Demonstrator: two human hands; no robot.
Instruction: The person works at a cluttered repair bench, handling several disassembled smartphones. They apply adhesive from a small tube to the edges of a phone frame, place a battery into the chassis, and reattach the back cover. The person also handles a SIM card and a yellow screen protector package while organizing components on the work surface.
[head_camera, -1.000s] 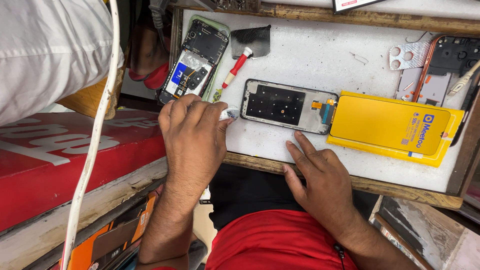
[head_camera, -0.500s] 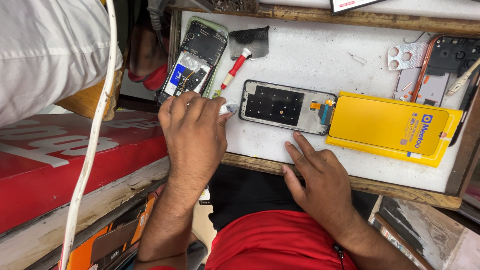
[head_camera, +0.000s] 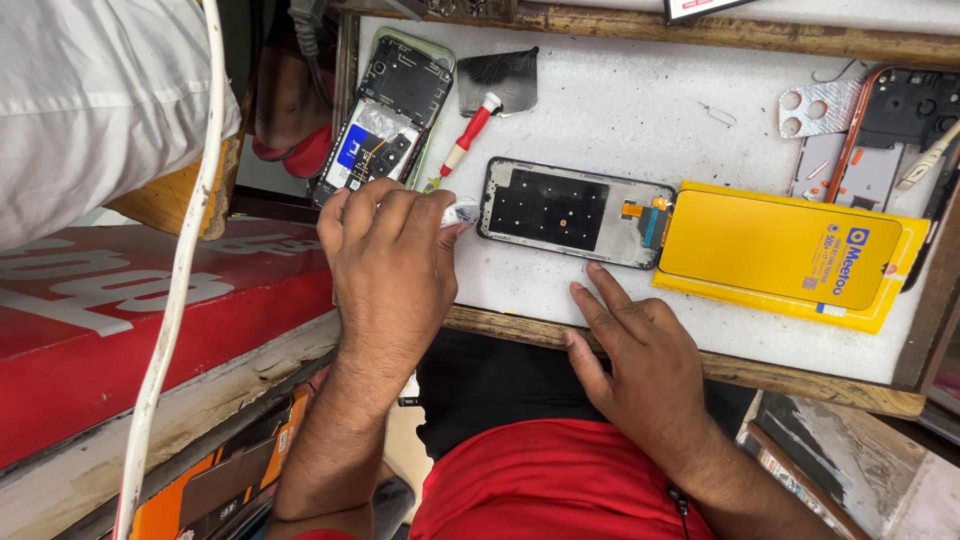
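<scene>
Tube (head_camera: 462, 212): small, whitish w/ blue print, only its tip showing past curled fingers, pointing right, just off frame's left end. Frame (head_camera: 575, 212): black phone screen frame, inner side up, flat on white top, long axis left-right, orange flex at right end.

Small white object (head_camera: 462, 212) mostly under fingers (head_camera: 400, 215)

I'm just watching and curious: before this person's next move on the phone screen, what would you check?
1. Screen frame lies flat on the white board: ok.
2. Right hand rests beside the frame, fingers spread: ok.
3. Left hand has a grip on a small white object: ok; what it is, cannot tell.
4. Orange cable undamaged: cannot tell.
5. Red screwdriver within reach: ok.
</scene>
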